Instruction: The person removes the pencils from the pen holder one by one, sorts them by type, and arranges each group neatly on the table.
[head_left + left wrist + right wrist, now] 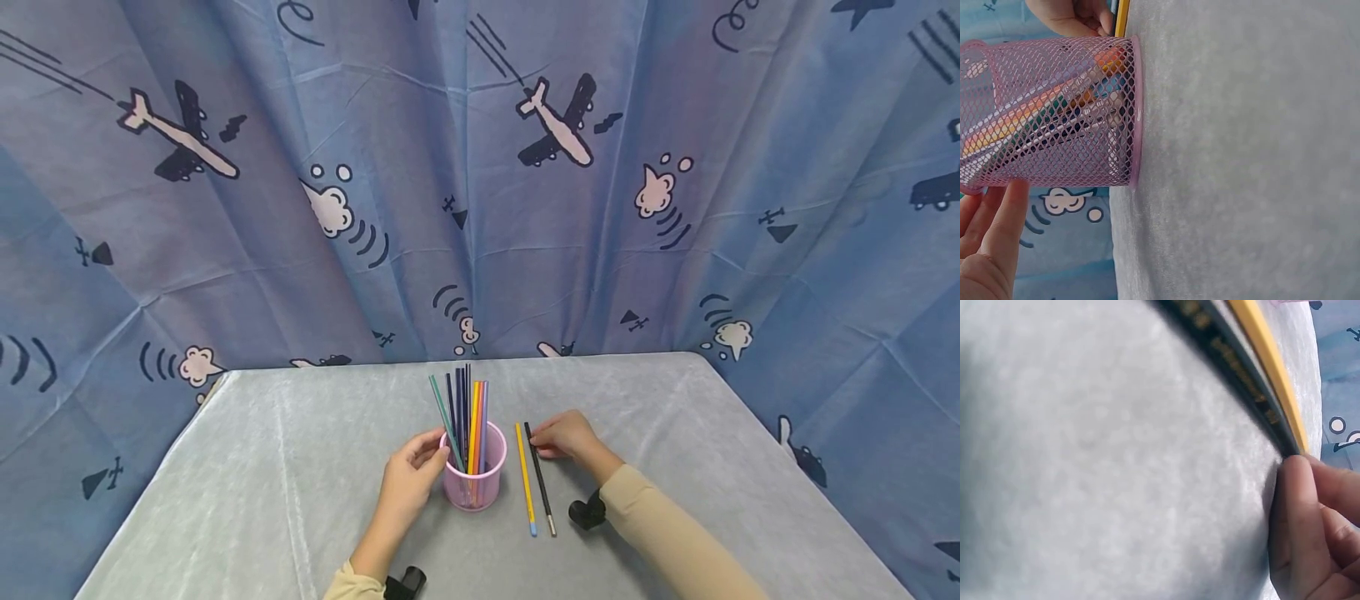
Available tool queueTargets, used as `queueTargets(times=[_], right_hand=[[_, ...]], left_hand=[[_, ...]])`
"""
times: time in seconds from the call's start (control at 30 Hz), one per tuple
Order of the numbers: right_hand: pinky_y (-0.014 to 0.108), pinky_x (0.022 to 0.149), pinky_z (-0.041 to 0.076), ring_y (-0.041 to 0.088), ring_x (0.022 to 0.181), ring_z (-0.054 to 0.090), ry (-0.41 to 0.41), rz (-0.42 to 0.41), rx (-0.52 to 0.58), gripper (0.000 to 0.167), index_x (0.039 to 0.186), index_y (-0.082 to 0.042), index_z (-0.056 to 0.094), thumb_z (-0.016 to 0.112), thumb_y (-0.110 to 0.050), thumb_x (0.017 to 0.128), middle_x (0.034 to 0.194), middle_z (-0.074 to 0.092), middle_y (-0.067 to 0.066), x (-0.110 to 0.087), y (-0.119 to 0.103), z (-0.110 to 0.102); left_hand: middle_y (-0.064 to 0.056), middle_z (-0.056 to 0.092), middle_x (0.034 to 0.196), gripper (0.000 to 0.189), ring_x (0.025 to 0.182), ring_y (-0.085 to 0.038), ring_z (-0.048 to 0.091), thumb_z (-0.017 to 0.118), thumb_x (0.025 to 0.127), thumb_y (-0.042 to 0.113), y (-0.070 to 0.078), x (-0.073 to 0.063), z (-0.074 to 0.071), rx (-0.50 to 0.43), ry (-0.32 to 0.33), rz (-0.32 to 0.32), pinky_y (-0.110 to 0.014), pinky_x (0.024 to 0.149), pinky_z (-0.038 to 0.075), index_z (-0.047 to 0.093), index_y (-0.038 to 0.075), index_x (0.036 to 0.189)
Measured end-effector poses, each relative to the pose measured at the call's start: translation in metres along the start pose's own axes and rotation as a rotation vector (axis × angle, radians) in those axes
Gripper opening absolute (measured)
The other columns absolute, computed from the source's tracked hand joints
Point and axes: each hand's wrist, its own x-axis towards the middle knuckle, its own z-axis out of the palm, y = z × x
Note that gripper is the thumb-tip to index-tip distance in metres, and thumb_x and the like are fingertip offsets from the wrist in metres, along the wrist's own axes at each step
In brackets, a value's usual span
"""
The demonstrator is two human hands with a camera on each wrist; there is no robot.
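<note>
A pink mesh pencil cup [471, 492] stands on the table with several pencils [474, 417] upright in it: green, dark, yellow, orange and purple. My left hand [412, 471] is at the cup's left side, its fairly straight fingertips touching the wall near the rim, as the left wrist view shows too. To the right of the cup lie a yellow pencil [525, 483] with a light blue end and a black pencil [542, 487] with gold lettering, side by side. My right hand [566, 437] pinches the far end of the black one between thumb and fingers.
A pale grey cloth covers the table [247, 475]. Behind its far edge hangs a blue-purple curtain [420, 208] printed with airplanes and clouds. Black wrist-worn devices [587, 510] sit at both wrists, near the sleeves [663, 521].
</note>
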Motion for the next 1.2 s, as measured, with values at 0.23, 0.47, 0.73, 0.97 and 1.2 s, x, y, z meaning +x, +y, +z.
queueTargets(times=[0.23, 0.47, 0.73, 0.97, 1.2], right_hand=[[0.019, 0.051, 0.057, 0.005, 0.049, 0.057, 0.037, -0.024, -0.071, 0.011, 0.092, 0.009, 0.072, 0.073, 0.005, 0.081, 0.070, 0.066, 0.006, 0.005, 0.002, 0.005], [0.019, 0.052, 0.058, 0.006, 0.052, 0.058, 0.050, -0.025, -0.057, 0.014, 0.094, 0.008, 0.073, 0.075, 0.003, 0.081, 0.070, 0.066, 0.005, 0.004, 0.003, 0.001], [0.020, 0.056, 0.060, 0.008, 0.059, 0.063, 0.060, -0.051, 0.031, 0.018, 0.100, 0.010, 0.072, 0.072, 0.004, 0.083, 0.075, 0.071, 0.007, -0.001, 0.000, -0.006], [0.021, 0.060, 0.061, 0.008, 0.063, 0.065, 0.067, -0.065, 0.073, 0.021, 0.105, 0.011, 0.072, 0.071, 0.001, 0.087, 0.081, 0.074, 0.009, -0.001, -0.004, -0.009], [0.027, 0.072, 0.064, 0.009, 0.072, 0.070, -0.010, -0.097, 0.185, 0.028, 0.113, 0.011, 0.069, 0.070, -0.001, 0.089, 0.089, 0.077, 0.011, -0.007, -0.012, -0.012]], left_hand=[[-0.025, 0.066, 0.124, 0.035, 0.117, -0.036, 0.064, 0.064, 0.096, 0.011, -0.001, 0.002, 0.001, 0.011, 0.010, 0.003, -0.031, 0.101, 0.055, 0.062, -0.007, 0.126], [-0.023, 0.065, 0.126, 0.036, 0.118, -0.034, 0.063, 0.065, 0.095, 0.012, 0.000, 0.002, 0.001, -0.003, 0.001, -0.027, -0.032, 0.101, 0.055, 0.062, -0.005, 0.126], [-0.024, 0.065, 0.126, 0.035, 0.118, -0.035, 0.063, 0.064, 0.096, 0.012, -0.001, 0.001, 0.001, 0.008, 0.001, -0.011, -0.034, 0.101, 0.055, 0.062, -0.006, 0.126], [-0.023, 0.066, 0.126, 0.035, 0.118, -0.034, 0.064, 0.065, 0.095, 0.011, -0.001, 0.002, 0.002, -0.003, 0.005, -0.027, -0.032, 0.102, 0.055, 0.063, -0.005, 0.126], [-0.022, 0.065, 0.127, 0.036, 0.118, -0.033, 0.064, 0.065, 0.096, 0.012, -0.001, 0.001, 0.001, -0.006, 0.007, -0.034, -0.032, 0.102, 0.055, 0.062, -0.004, 0.127]])
